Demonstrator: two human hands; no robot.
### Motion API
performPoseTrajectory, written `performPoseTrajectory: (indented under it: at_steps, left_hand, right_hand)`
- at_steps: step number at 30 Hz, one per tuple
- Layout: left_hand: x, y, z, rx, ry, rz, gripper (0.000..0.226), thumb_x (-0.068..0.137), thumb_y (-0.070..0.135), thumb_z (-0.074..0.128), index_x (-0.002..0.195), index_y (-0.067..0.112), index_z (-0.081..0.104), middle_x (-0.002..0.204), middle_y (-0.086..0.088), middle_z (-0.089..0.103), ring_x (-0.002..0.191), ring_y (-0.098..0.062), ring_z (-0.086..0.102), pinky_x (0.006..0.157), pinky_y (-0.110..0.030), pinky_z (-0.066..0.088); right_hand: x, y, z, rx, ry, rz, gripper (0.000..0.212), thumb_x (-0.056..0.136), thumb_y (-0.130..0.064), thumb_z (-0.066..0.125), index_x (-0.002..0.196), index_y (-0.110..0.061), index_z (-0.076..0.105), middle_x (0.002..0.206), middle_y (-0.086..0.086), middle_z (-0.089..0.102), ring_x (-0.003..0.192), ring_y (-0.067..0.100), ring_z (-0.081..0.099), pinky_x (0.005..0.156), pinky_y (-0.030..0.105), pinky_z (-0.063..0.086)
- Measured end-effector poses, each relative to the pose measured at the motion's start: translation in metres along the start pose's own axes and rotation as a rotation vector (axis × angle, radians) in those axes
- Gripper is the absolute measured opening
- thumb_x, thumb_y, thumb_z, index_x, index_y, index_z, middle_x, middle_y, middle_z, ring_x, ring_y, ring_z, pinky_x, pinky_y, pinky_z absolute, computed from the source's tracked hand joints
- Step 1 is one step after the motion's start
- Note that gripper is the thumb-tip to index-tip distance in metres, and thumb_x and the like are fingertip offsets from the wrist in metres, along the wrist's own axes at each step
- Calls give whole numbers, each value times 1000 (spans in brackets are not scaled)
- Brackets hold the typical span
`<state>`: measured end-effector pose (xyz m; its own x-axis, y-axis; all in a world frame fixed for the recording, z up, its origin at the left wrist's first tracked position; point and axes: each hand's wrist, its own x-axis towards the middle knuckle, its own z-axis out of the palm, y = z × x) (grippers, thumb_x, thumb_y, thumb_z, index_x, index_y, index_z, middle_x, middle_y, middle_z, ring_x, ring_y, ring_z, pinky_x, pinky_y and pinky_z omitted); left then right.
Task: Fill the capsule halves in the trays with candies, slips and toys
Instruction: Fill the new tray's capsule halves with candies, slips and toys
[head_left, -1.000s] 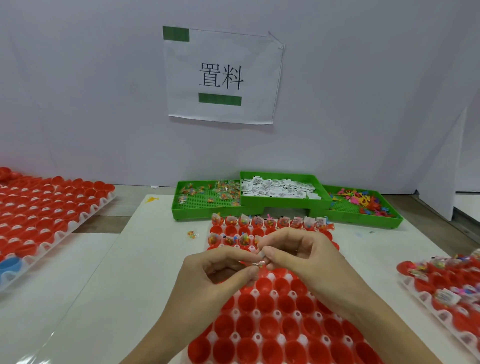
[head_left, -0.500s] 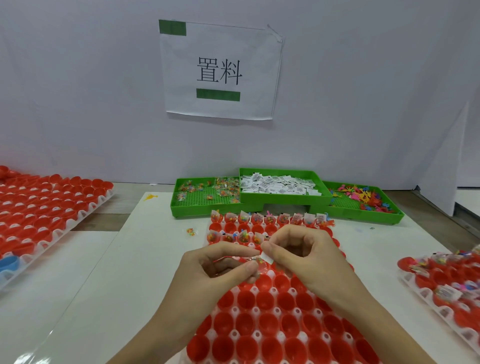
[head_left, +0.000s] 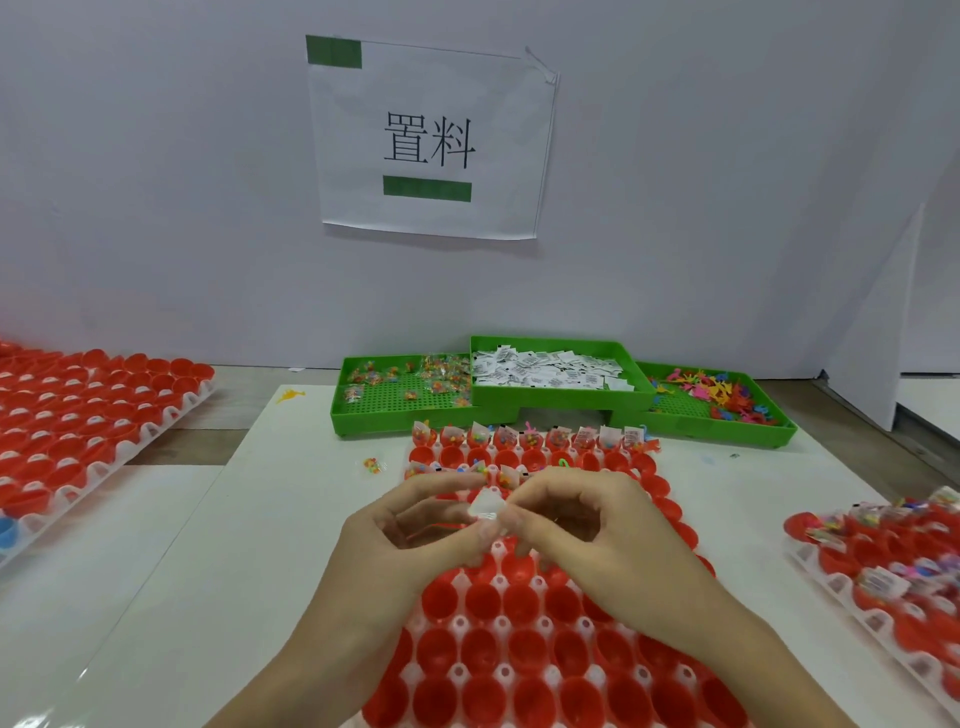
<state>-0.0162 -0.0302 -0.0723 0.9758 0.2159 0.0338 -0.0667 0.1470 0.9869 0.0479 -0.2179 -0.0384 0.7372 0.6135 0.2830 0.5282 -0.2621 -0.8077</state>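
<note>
A white tray of red capsule halves lies in front of me; its far row and part of the third row hold candy packets and slips. My left hand and my right hand meet above the tray's upper middle. Both pinch a small white paper slip between their fingertips. A thin red piece shows inside my left palm. Behind the tray stand three green bins: candy packets, white slips and colourful toys.
A tray of empty red halves lies at the left with a blue piece at its near end. A tray of filled halves sits at the right edge. One loose candy packet lies on the white table. A paper sign hangs on the back wall.
Both hands stayed together over the tray. The white slip now shows more plainly between the fingertips. The view tilted slightly.
</note>
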Motion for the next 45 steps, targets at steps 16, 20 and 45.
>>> performPoseTrajectory:
  at_steps: [16, 20, 45]
  left_hand:
    - [7, -5, -7, 34, -68, -66, 29, 71, 26, 89, 97, 15, 82, 95, -11, 79, 92, -24, 77, 77, -17, 57]
    - [9, -6, -9, 53, -56, -48, 31, 70, 30, 89, 96, 16, 82, 93, -12, 79, 88, -25, 77, 78, -20, 59]
    - [3, 3, -8, 115, -33, 18, 30, 68, 31, 90, 94, 18, 83, 88, -10, 79, 84, -22, 78, 75, -18, 58]
  right_hand:
    - [122, 173, -167, -669, 431, 500, 32, 98, 8, 54, 123, -2, 71, 124, 19, 71, 116, 32, 66, 104, 38, 49]
    - [138, 195, -168, -820, 194, 512, 53, 93, 20, 49, 137, -6, 62, 137, 18, 64, 118, 34, 65, 102, 44, 52]
    - [102, 159, -152, -493, 675, 334, 11, 88, -12, 78, 97, -6, 81, 95, 8, 79, 79, 13, 66, 87, 30, 54]
